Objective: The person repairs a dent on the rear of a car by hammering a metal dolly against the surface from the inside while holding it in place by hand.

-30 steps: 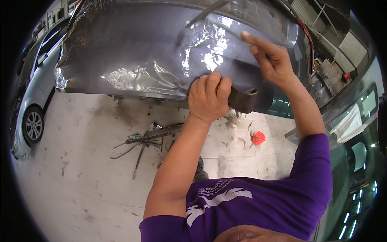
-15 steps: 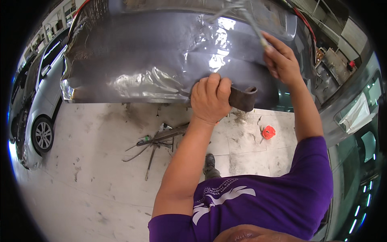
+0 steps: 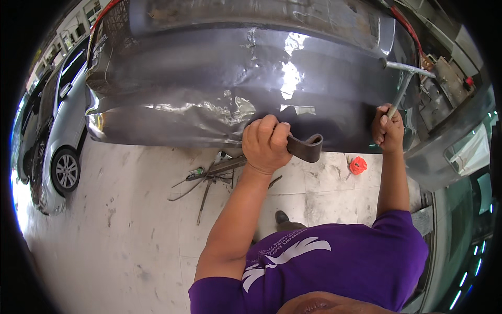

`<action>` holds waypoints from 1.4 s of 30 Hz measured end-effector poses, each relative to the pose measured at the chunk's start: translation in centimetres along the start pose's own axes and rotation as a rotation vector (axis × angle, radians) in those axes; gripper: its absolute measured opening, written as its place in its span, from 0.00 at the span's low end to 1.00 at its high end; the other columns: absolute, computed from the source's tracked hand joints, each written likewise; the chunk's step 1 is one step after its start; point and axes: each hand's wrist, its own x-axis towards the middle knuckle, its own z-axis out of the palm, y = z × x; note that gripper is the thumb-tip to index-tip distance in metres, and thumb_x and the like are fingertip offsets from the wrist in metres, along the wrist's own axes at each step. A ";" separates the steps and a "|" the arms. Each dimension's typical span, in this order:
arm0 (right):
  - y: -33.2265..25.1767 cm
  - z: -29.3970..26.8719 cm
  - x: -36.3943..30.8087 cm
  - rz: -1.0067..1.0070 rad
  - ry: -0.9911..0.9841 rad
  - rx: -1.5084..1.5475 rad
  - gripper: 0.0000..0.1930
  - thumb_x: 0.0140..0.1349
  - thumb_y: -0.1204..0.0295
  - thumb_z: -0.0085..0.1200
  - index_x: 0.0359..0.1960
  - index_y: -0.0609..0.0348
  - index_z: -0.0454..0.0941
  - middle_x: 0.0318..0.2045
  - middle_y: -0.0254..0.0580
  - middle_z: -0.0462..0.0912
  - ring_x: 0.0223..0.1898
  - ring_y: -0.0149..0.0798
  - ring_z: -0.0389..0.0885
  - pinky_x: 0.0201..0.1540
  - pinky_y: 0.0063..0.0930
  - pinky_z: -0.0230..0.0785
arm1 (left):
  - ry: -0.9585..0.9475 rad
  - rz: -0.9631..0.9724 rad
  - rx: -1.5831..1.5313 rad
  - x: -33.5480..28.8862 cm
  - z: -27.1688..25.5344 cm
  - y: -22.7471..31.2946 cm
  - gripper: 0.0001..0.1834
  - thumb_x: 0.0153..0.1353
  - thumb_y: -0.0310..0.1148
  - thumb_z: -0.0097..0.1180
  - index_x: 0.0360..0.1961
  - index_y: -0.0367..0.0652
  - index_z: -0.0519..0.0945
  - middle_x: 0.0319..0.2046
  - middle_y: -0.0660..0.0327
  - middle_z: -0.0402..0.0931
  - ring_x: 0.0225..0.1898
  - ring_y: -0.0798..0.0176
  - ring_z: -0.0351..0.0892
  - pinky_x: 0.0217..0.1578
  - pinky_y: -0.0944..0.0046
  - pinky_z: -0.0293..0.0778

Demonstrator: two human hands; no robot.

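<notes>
A dented, dark grey car body panel (image 3: pixel 172 73) spreads in front of me, with crumpled, shiny creases along its lower middle. At its lower edge my left hand (image 3: pixel 265 145) is closed around a flat dark bar (image 3: pixel 307 149) whose right end curls into a loop. The bar's other end is hidden by my fist and the panel. Off to the right, my right hand (image 3: pixel 388 129) grips the handle of a body hammer (image 3: pixel 401 91). The hammer's long, slim head is raised near the panel's right side, apart from the dents.
On the pale tiled floor (image 3: pixel 141 209), several rods and bars (image 3: pixel 209 180) lie in a pile below the panel. A crumpled red-orange object (image 3: pixel 357 166) lies further right. A silver car (image 3: pixel 63 125) stands at left, and another vehicle (image 3: pixel 460 230) at right.
My right hand has swung the hammer away from the panel's middle, out to the right. My left hand still holds the bar at the lower edge; the view has shifted slightly.
</notes>
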 end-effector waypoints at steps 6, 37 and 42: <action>4.5 -0.2 -1.7 0.172 -0.003 -0.092 0.13 0.67 0.69 0.61 0.48 0.64 0.79 0.15 0.30 0.70 0.10 0.24 0.64 0.13 0.21 0.55 | -0.069 0.005 0.058 -4.9 0.9 -1.2 0.25 0.47 0.21 0.60 0.48 0.48 0.69 0.38 0.57 0.70 0.30 0.55 0.73 0.31 0.57 0.69; 10.8 -1.4 2.7 0.487 -0.843 0.183 0.11 0.69 0.67 0.59 0.36 0.57 0.71 0.28 0.32 0.79 0.29 0.26 0.77 0.34 0.25 0.71 | -0.471 -0.328 0.330 -11.1 1.0 0.2 0.25 0.45 0.25 0.66 0.47 0.45 0.73 0.41 0.53 0.72 0.41 0.47 0.73 0.41 0.51 0.69; 10.3 -1.9 2.6 0.420 -0.847 0.070 0.15 0.62 0.71 0.67 0.32 0.56 0.68 0.26 0.34 0.81 0.27 0.25 0.76 0.30 0.26 0.69 | -0.535 -0.626 0.356 -9.7 0.9 6.3 0.29 0.42 0.28 0.70 0.48 0.45 0.72 0.42 0.52 0.74 0.45 0.43 0.74 0.45 0.49 0.72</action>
